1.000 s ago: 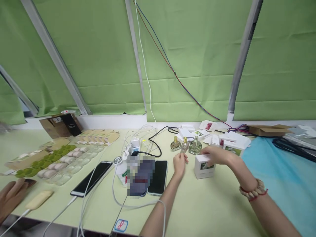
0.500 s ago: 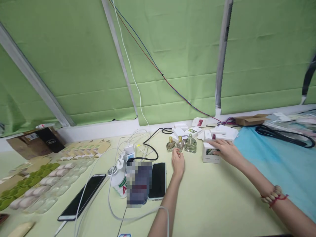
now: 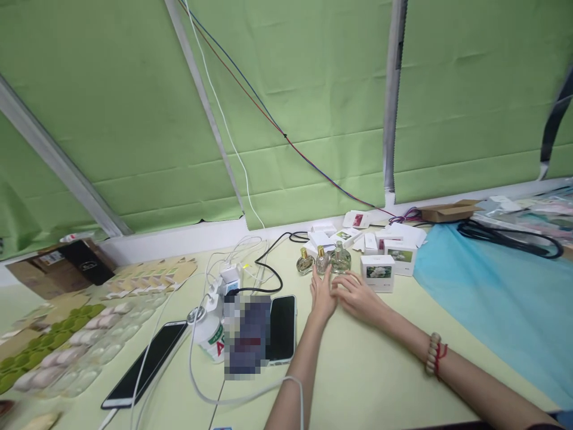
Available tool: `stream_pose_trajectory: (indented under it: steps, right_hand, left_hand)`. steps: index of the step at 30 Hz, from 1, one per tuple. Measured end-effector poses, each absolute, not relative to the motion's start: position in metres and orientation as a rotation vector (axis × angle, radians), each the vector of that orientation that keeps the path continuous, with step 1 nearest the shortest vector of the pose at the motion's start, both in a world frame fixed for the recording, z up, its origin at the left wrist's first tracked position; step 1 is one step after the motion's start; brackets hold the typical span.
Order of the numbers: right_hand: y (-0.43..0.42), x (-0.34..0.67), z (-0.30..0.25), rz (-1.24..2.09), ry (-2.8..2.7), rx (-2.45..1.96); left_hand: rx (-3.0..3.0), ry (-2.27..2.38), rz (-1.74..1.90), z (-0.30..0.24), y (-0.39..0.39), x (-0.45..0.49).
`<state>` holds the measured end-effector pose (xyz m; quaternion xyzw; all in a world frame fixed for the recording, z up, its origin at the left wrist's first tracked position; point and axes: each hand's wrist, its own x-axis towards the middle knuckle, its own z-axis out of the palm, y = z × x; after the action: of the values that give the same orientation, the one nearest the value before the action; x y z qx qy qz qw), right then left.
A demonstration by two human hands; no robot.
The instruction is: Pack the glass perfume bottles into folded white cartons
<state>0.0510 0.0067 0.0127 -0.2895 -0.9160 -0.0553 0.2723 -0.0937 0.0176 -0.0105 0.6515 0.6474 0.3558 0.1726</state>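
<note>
My left hand (image 3: 322,295) rests at the front of three glass perfume bottles, its fingers stretched apart. The fingertips are close to the small gold-capped middle bottle (image 3: 321,263); whether they touch it I cannot tell. To the left stands a rounder gold-capped bottle (image 3: 305,263), and to the right a larger clear bottle (image 3: 341,259). My right hand (image 3: 360,297) is beside the left, fingers loosely extended and holding nothing visible. Just beyond it, a white box (image 3: 377,275) with a flower picture stands upright, and a similar box (image 3: 400,258) is behind it.
Several opened white cartons (image 3: 320,237) lie behind the bottles. Left are a phone (image 3: 283,328), a large dark-screened device (image 3: 147,364), a white bottle (image 3: 209,334), tangled cables and egg-carton-like trays (image 3: 85,340). Blue sheeting (image 3: 483,298) covers the right side.
My right hand has left the white box and moved left, next to my left hand. The box remains standing, with its picture uncovered. My left hand's fingers have spread. The view has shifted slightly.
</note>
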Motion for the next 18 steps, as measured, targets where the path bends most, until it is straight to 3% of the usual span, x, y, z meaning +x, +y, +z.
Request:
stream_pose_trajectory:
  steps: [7,18]
  right_hand:
    - [0.005,0.060,0.005,0.258,-2.238,-0.875]
    - [0.008,0.060,-0.006,0.335,-2.176,-0.846]
  left_hand:
    - [1.827,1.860,1.038,-0.012,0.020,-0.091]
    - [2.086,2.175,0.694,-0.009,0.017,-0.077]
